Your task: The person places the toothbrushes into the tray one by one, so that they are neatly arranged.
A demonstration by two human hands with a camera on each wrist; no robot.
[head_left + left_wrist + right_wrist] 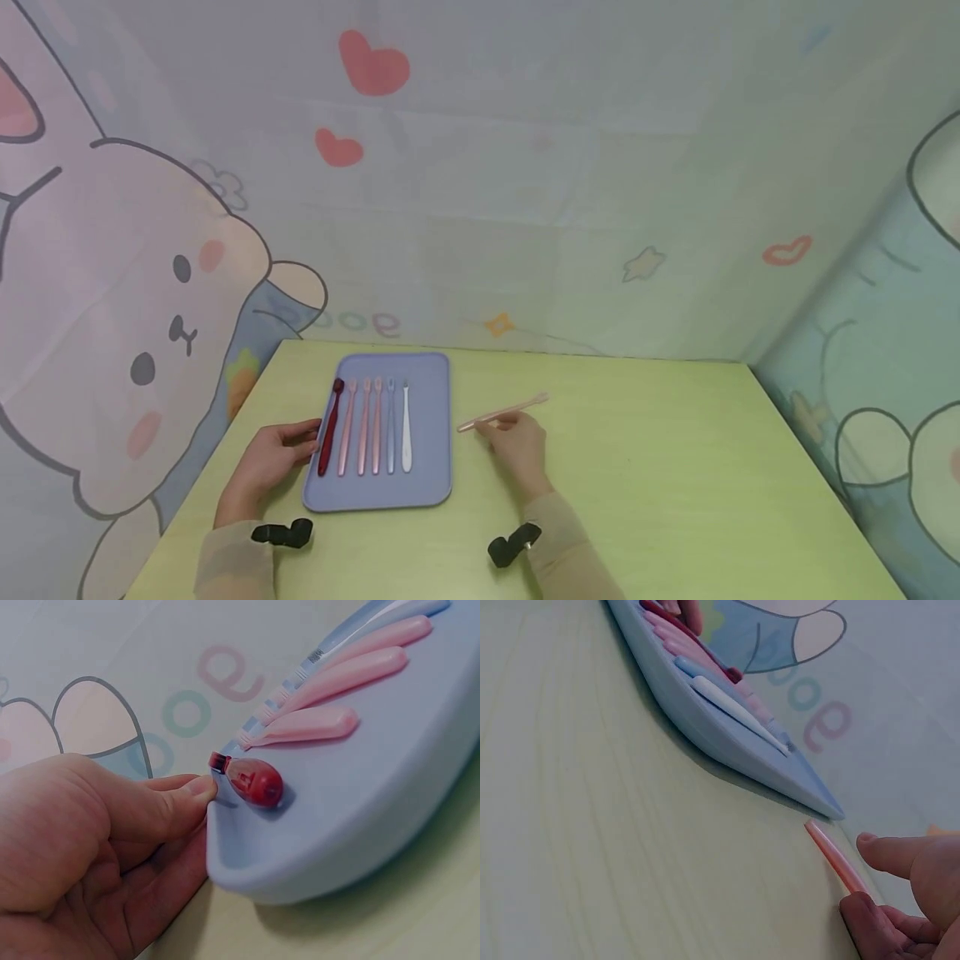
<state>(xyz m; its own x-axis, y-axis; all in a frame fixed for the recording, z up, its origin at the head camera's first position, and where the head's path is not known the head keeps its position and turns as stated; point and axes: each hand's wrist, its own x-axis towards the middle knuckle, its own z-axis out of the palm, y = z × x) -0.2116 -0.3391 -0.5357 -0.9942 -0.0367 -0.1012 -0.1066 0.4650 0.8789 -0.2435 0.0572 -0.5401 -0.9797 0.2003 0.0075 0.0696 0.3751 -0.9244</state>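
A lavender-blue tray [429, 433] lies on the table, bearing a row of toothbrushes: a dark red toothbrush [328, 433], three pink ones, a light blue toothbrush [391, 429] and a white toothbrush [407, 433]. My left hand [112, 825] pinches the tray's left rim, thumb at the edge beside the red toothbrush. Right of the tray, a pale pink toothbrush [517, 408] lies slanted, its head pointing right and away. Over its handle is my right hand [519, 450]. In the right wrist view the thumb is raised apart from the handle, while a fingertip [859, 904] overlaps it.
The yellow-green table [675, 483] extends well to the right of the pale pink toothbrush. Behind it and at both sides hang cloth walls [525, 183] with cartoon prints. A small black wrist camera [283, 533] sits at the left sleeve, another [513, 544] at the right sleeve.
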